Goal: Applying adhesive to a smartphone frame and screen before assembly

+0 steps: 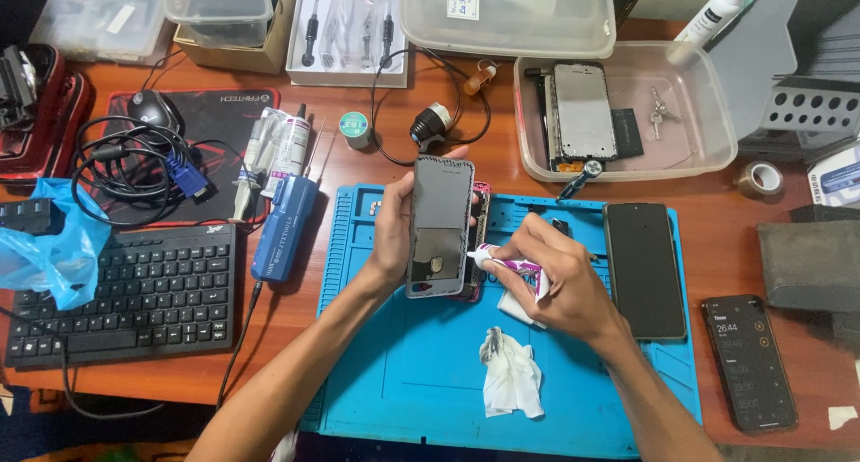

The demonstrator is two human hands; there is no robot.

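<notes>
At the centre of the frame the left hand [394, 234] grips a phone frame [439, 225] upright over the blue mat [403, 372], fingers curled round its left edge. Just to its right, the right hand [555, 278] pinches a small glue tube [506, 265], nozzle touching the frame's right edge. A crumpled white tissue [512, 372] lies below, a dark phone [643, 269] at right.

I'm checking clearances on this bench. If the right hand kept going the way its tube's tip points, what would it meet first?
The right hand aims its small tube leftward; it would likely first meet the edge of the phone panel in the left hand.
</notes>
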